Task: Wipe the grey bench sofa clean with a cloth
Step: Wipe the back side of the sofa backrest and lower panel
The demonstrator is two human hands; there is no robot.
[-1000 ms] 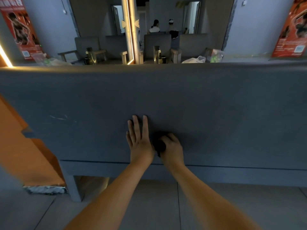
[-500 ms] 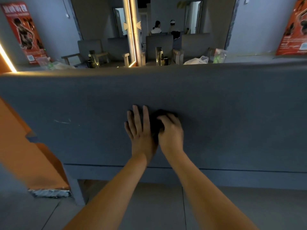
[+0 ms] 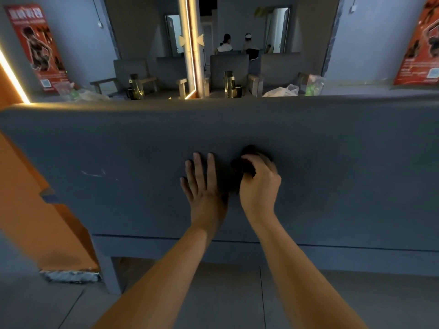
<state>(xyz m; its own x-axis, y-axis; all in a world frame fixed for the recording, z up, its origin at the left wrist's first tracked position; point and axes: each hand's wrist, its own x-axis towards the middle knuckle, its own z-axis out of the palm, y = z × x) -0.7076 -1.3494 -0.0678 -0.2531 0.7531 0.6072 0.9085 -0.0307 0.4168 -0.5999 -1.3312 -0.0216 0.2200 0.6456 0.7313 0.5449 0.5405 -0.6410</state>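
The grey bench sofa (image 3: 332, 162) fills the middle of the head view, its broad back panel facing me. My left hand (image 3: 202, 184) lies flat on that panel with its fingers straight and pointing up. Just to its right, my right hand (image 3: 260, 184) grips a small dark cloth (image 3: 244, 162) and presses it against the panel. Most of the cloth is hidden under the curled fingers. A faint pale scratch mark (image 3: 95, 174) shows on the panel to the left of both hands.
An orange panel (image 3: 35, 210) stands against the sofa's left end. Beyond the sofa's top edge are grey armchairs (image 3: 228, 70), a lit vertical strip (image 3: 190, 43), plastic bags (image 3: 282, 91) and two seated people far back. Grey tiled floor (image 3: 225, 293) lies below.
Both hands have slid upward on the panel. My right hand with the cloth has also moved right, away from my left hand.
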